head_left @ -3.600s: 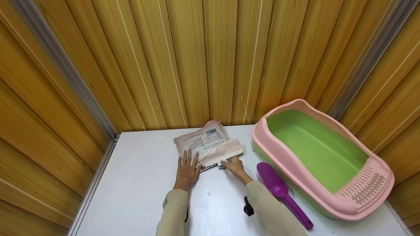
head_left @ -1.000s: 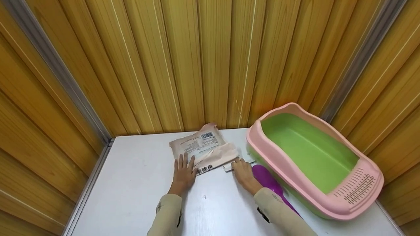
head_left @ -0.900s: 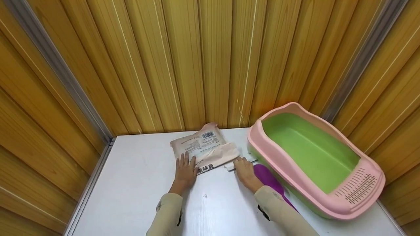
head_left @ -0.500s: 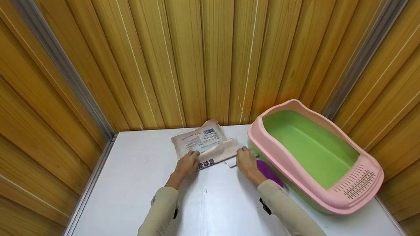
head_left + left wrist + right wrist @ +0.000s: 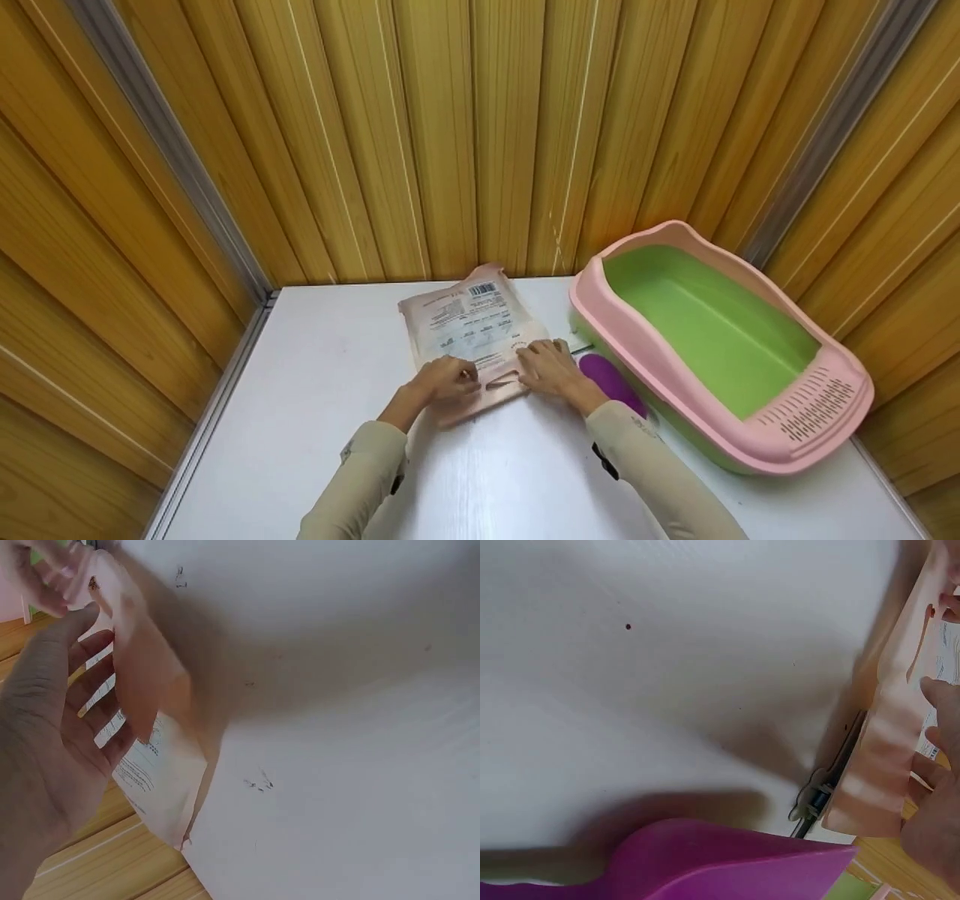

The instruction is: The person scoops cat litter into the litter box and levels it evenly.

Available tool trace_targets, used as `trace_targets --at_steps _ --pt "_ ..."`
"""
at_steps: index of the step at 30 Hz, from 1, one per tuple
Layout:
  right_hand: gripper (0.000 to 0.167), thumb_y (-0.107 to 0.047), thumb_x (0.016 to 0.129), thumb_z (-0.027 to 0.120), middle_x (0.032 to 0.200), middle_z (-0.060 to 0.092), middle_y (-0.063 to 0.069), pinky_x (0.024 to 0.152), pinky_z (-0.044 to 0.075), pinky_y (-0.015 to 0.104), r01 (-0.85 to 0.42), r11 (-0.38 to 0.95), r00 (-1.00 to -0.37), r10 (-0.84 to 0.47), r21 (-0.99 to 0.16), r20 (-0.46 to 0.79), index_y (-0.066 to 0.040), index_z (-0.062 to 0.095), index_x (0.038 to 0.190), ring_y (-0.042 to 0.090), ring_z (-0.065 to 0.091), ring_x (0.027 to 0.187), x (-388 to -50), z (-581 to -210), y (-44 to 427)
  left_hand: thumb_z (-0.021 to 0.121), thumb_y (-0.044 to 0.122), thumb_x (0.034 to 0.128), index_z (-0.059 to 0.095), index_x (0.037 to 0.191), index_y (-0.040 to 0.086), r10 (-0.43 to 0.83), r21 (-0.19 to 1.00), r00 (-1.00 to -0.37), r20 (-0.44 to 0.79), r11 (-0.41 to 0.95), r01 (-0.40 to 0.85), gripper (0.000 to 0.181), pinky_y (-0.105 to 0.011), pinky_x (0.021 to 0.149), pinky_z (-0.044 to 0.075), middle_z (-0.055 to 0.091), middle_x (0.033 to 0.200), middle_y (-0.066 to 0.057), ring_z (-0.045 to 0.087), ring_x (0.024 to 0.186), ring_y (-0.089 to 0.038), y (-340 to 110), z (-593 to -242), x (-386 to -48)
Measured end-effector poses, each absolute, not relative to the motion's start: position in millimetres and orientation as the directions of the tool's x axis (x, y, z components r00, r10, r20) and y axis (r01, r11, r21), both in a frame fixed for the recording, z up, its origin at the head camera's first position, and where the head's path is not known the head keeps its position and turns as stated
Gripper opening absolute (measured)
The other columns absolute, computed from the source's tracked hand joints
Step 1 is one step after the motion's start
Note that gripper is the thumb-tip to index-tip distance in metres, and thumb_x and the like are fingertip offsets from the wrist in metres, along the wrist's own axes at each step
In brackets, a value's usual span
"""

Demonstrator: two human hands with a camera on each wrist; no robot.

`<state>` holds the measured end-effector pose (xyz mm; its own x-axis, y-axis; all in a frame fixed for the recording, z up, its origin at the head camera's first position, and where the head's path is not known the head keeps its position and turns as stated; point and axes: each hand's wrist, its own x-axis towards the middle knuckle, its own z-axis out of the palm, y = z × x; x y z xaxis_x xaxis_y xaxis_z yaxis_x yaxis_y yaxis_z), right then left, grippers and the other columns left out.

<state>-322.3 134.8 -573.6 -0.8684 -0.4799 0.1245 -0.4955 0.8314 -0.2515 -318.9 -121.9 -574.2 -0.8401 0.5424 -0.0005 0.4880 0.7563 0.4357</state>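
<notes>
A pale pink plastic bag point(image 5: 472, 319) with printed text, a barcode and a cut-out handle slot lies near the back of the white table. My left hand point(image 5: 448, 379) holds the left part of its near end, fingers curled at the flap; in the left wrist view the fingertips of that hand point(image 5: 71, 712) are partly hidden by the flap point(image 5: 139, 652). On the other side of the slot my right hand point(image 5: 551, 367) grips the same end. The right wrist view has its thumb point(image 5: 932, 690) against the flap's edge and the other fingers behind.
A pink-rimmed green litter box point(image 5: 712, 337) stands at the right. Beside it lies a purple scoop point(image 5: 611, 382), partly hidden by the right arm. A thin dark and pale bar point(image 5: 825, 791) lies between scoop and bag. Wooden-panelled walls point(image 5: 502, 150) close off the back and sides.
The right hand has left the thin bar and moved left onto the bag. The left hand, flat earlier, has curled onto the flap. The folded flap has turned over toward me, showing the handle slot.
</notes>
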Motion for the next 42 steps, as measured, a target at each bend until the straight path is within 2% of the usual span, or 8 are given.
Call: trace_targets --at_steps 6,9,14,19,23,32,37,42 --pt "0.023 -0.027 0.095 0.066 0.094 0.069 0.015 0.092 0.043 0.058 -0.538 0.818 -0.839 -0.496 -0.205 0.224 -0.005 0.074 0.095 0.036 0.064 0.091 -321 -570 130 0.067 0.019 0.0959 0.072 0.100 0.005 0.437 0.461 -0.898 0.059 0.786 0.413 0.015 -0.047 0.078 0.055 0.076 0.092 -0.010 0.068 0.083 -0.027 -126 -571 -325" --pt "0.026 -0.022 0.096 0.064 0.077 0.067 0.015 0.077 0.048 0.054 -0.556 0.808 -0.823 -0.504 -0.193 0.260 -0.005 0.070 0.077 0.035 0.064 0.073 -319 -568 129 0.075 0.022 0.0909 0.075 0.096 0.007 0.403 0.416 -0.915 0.026 0.828 0.377 0.016 -0.043 0.080 0.056 0.076 0.091 -0.008 0.067 0.083 -0.023 -129 -574 -327" --pt "0.030 -0.018 0.092 0.062 0.071 0.067 0.014 0.068 0.050 0.051 -0.540 0.821 -0.840 -0.517 -0.182 0.163 -0.004 0.066 0.066 0.029 0.058 0.062 -314 -565 128 0.079 0.016 0.0877 0.077 0.091 0.006 0.387 0.405 -0.922 0.008 0.842 0.357 0.011 -0.039 0.077 0.056 0.075 0.088 -0.007 0.062 0.076 -0.019 -130 -580 -328" --pt "0.014 -0.013 0.083 0.067 0.075 0.071 0.010 0.064 0.053 0.042 -0.534 0.818 -0.840 -0.542 -0.212 0.028 -0.006 0.075 0.074 0.020 0.057 0.062 -308 -566 133 0.082 0.014 0.0838 0.077 0.093 0.005 0.397 0.390 -0.918 0.022 0.842 0.373 0.014 -0.040 0.077 0.055 0.074 0.086 -0.008 0.063 0.077 -0.021 -129 -582 -329" --pt "0.012 -0.009 0.087 0.065 0.087 0.071 0.012 0.067 0.055 0.042 -0.581 0.783 -0.806 -0.591 -0.225 0.024 -0.003 0.074 0.082 0.025 0.063 0.072 -302 -574 137 0.080 0.012 0.0855 0.079 0.097 0.004 0.404 0.392 -0.915 0.018 0.839 0.378 0.014 -0.041 0.082 0.057 0.077 0.091 -0.010 0.067 0.082 -0.024 -128 -582 -330" --pt "0.029 -0.010 0.100 0.059 0.117 0.069 0.018 0.091 0.055 0.050 -0.620 0.748 -0.784 -0.575 -0.237 0.234 0.001 0.067 0.125 0.036 0.066 0.104 -292 -595 142 0.073 0.011 0.0913 0.079 0.098 0.001 0.410 0.432 -0.912 0.002 0.822 0.370 0.013 -0.045 0.087 0.057 0.079 0.097 -0.014 0.068 0.083 -0.027 -129 -577 -334" --pt "0.039 -0.012 0.097 0.062 0.138 0.061 0.018 0.105 0.047 0.053 -0.619 0.761 -0.777 -0.555 -0.194 0.297 0.000 0.060 0.135 0.036 0.057 0.128 -294 -600 138 0.068 0.013 0.0942 0.077 0.084 0.003 0.400 0.344 -0.915 0.060 0.852 0.395 0.017 -0.039 0.069 0.053 0.074 0.078 -0.010 0.057 0.066 -0.021 -124 -585 -335" --pt "0.044 -0.016 0.090 0.071 0.137 0.060 0.020 0.104 0.046 0.050 -0.637 0.767 -0.728 -0.565 -0.079 0.388 0.001 0.062 0.130 0.036 0.053 0.132 -296 -609 132 0.068 0.015 0.0919 0.069 0.069 0.008 0.430 0.131 -0.881 0.199 0.879 0.458 0.024 -0.037 0.057 0.051 0.066 0.065 -0.006 0.051 0.056 -0.019 -113 -597 -334"
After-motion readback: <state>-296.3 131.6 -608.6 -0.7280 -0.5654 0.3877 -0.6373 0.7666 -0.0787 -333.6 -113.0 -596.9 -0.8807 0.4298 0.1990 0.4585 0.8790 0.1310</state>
